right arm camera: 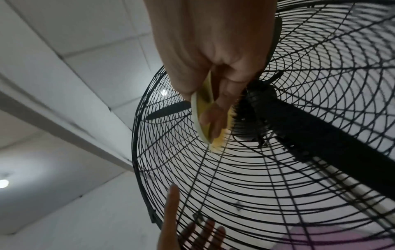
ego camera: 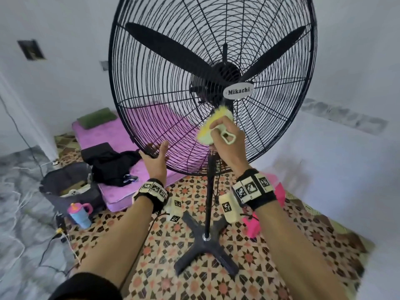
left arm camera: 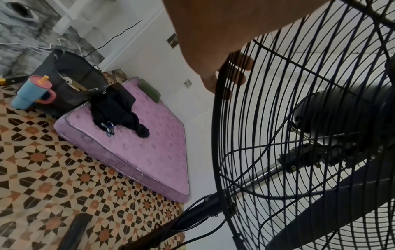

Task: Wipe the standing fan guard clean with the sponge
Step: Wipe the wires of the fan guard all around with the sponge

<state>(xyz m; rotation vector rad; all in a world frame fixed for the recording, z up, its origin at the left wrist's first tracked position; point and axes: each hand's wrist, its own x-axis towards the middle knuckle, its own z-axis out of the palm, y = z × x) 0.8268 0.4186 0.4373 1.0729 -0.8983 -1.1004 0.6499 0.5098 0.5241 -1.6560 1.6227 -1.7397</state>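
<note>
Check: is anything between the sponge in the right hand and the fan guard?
Nothing visible. The right hand holds the sponge against the fan guard wires just below the hub badge; the left hand rests on the lower rim, off to one side.

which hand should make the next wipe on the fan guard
Right: the right hand grips the sponge against the fan guard wires; the left hand only touches its rim, probably steadying it.

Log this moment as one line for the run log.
right hand: grips sponge against fan guard below badge | left hand: fingers behind lower rim, thumb in front
</note>
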